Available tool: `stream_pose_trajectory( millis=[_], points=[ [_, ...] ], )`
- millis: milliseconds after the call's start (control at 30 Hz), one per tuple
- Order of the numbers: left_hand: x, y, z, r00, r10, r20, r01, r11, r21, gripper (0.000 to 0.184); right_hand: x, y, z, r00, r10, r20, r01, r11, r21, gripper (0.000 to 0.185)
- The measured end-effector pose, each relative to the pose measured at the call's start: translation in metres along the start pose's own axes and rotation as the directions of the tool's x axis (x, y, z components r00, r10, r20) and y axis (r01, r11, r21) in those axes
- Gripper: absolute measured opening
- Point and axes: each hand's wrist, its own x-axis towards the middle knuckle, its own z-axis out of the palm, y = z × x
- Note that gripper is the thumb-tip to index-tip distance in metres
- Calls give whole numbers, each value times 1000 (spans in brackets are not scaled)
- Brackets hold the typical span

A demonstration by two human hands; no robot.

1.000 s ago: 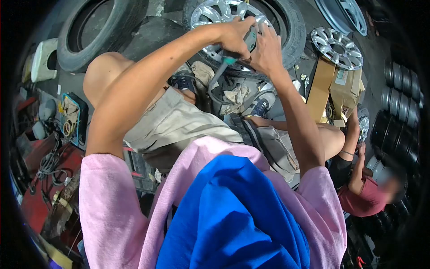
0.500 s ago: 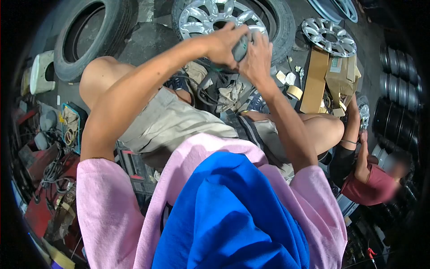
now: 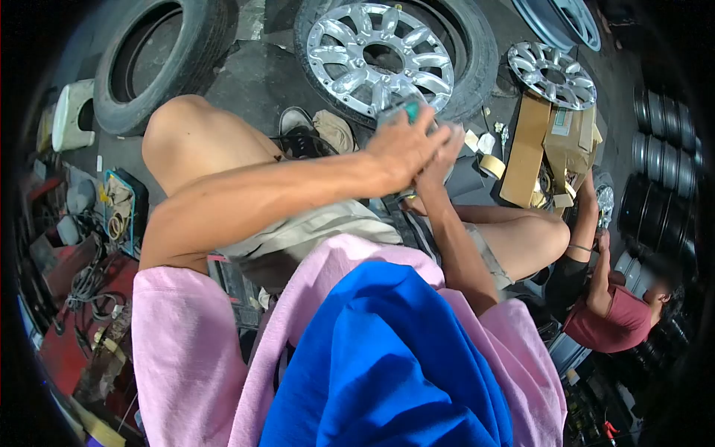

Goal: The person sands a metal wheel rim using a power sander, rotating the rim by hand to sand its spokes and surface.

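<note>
My left hand is closed around a hand-sized grey-and-green object, partly hidden by the fingers and blurred, so its kind cannot be made out. Pressed close beside it, my right hand has bent fingers and seems to grip the object's other side. Both hands are over my lap, just on the near side of a silver multi-spoke wheel rim. That rim lies face up on a tire.
Another tire rests at the upper left near a white plastic stool. On a cardboard box lies a second silver rim, with a tape roll close by. A co-worker sits at the right by stacked dark rims.
Both hands have come down from the rim's near edge toward my lap, bringing the grey-and-green object along. More of the silver rim shows now.
</note>
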Motion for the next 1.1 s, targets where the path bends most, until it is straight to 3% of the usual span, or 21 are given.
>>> stream_pose_trajectory(
  millis=[33, 100, 167, 267, 300, 367, 400, 433, 467, 500, 533, 700, 767, 800, 967, 1100],
  points=[
    [3, 8, 6, 1000, 1, 22, -1, 1000, 24, 82, -8, 4, -3, 1000, -3, 2, 3, 1000, 1, 45],
    [4, 19, 10, 999, -2, 44, -1, 999, 48, 82, -17, 14, -8, 998, 4, 70, 9, 983, -182, 46],
    [5, 27, 7, 998, -14, 64, 1, 980, 198, 83, -16, 17, -5, 998, -45, 35, 50, 987, -154, 47],
    [7, 28, -5, 995, -44, 84, 26, 978, 205, 85, 3, -4, -12, 999, -35, 15, 37, 985, -169, 44],
    [7, 27, -6, 995, -57, 83, 40, 979, 201, 85, 21, -23, -21, 950, 251, 184, -222, 961, -164, 44],
    [10, 20, -3, 995, -70, 72, 53, 975, 215, 85, 24, -23, -15, 790, 504, 349, -462, 864, -201, 45],
    [10, 16, -1, 995, -79, 60, 63, 971, 232, 84, 11, -5, 4, 947, 269, 178, -254, 962, -103, 45],
    [11, 14, -6, 994, -85, 64, 68, 970, 232, 84, 9, 1, 15, 1000, 13, -23, -14, 999, -50, 46],
    [10, 13, -11, 994, -95, 51, 80, 969, 235, 81, 7, 8, 20, 999, -27, -21, 25, 997, -68, 47],
    [10, 11, -13, 994, -105, 36, 94, 966, 239, 77, 2, 5, 20, 1000, -23, -17, 22, 998, -62, 47],
    [9, 8, -8, 995, -94, 18, 88, 973, 213, 73, -3, 0, 19, 996, 80, 33, -81, 996, 44, 48],
    [10, 24, 8, 993, -118, 25, 109, 967, 230, 71, -17, 7, 9, 982, 186, 29, -187, 982, 12, 57],
    [12, 23, 12, 997, -69, -15, 71, 959, 274, 52, -17, 4, 5, 981, 192, 35, -193, 981, 4, 59],
    [17, 24, 7, 992, -116, 54, 99, 961, 258, 67, -14, 4, 6, 983, 182, 39, -182, 983, 4, 61],
    [27, 14, -12, 992, -102, 72, 77, 954, 288, 67, 1, 8, 23, 993, 113, 28, -113, 994, 1, 68],
    [22, 22, -2, 987, -128, 95, 103, 966, 236, 71, -9, 7, 14, 987, 147, 59, -149, 989, 24, 74]
  ],
)
